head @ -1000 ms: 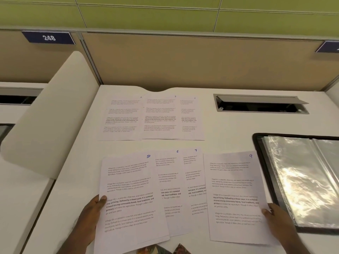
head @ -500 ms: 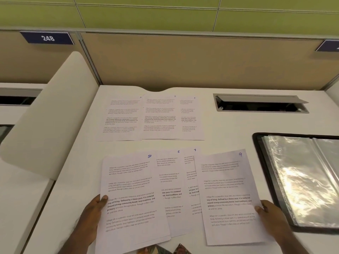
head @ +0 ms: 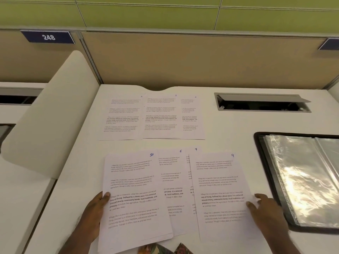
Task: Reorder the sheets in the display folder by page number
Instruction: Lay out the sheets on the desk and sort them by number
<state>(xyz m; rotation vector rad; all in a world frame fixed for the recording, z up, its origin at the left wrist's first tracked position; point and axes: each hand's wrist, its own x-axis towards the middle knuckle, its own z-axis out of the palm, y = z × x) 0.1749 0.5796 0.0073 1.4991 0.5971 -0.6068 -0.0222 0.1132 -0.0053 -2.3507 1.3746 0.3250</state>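
Printed sheets lie in two rows on the white desk. The far row shows sheets numbered up to 3, overlapping. In the near row, sheet 10 is tilted and held at its left edge by my left hand, thumb on top. Sheets 6 and 7 peek out beneath it. Sheet 9 overlaps sheet 7, and my right hand grips its right edge, thumb on the paper. The open display folder with shiny empty sleeves lies at the right.
A cable hatch with a raised lid sits at the back right. A white curved divider borders the desk's left side. A tan partition with the sign 248 stands behind. Patterned cloth shows at the near edge.
My right hand has slid sheet 9 leftward, so it now covers most of sheet 7. My left hand and sheet 10 have stayed put.
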